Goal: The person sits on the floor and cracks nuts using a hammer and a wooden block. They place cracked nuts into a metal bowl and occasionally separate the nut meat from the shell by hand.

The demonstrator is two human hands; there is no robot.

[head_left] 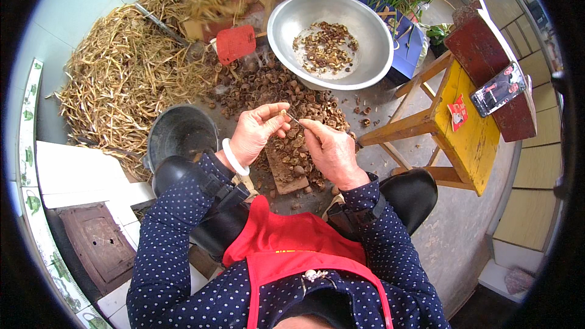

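Red apron [286,244] nearest the lens. Left hand [256,131] pinches 1 small nut piece [284,113] at its fingertips; right hand [329,146], closed on a thin pick [295,120], points it left-upward into the piece. Shell pile [286,94] lies beyond, on the floor.

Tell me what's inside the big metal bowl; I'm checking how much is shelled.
The metal bowl holds a loose patch of small brown nut pieces on its floor, with bare metal around them. Its near wall hides nothing much.
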